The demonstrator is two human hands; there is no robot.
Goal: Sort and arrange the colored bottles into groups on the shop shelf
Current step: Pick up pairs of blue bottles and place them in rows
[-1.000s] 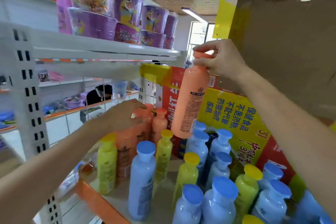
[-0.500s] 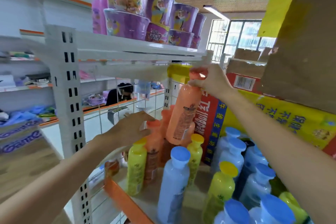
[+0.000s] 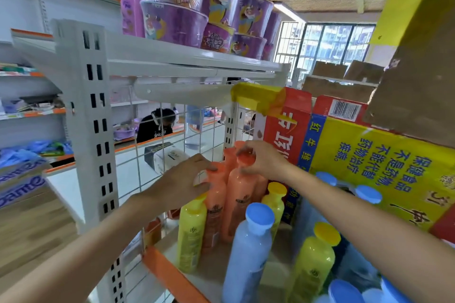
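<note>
Only one camera here, a wide-angle one worn on the head. It looked forward and a bit down into the shelf (image 3: 170, 275) from close up, with the left arm (image 3: 98, 241) and right arm (image 3: 369, 216) reaching in from the bottom edge. The orange bottles (image 3: 236, 204) sat mid-frame, near the lens.

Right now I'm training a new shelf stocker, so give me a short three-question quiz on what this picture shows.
1. True or false: the right hand pinches a blue cap.
2. What stands on the upper shelf? A. purple noodle cups B. folded towels C. tin cans
3. Fill in: the left hand holds a bottle coloured ____.

Key: 1 false, the cap under its fingers is orange; 2 A; 3 orange.
</note>
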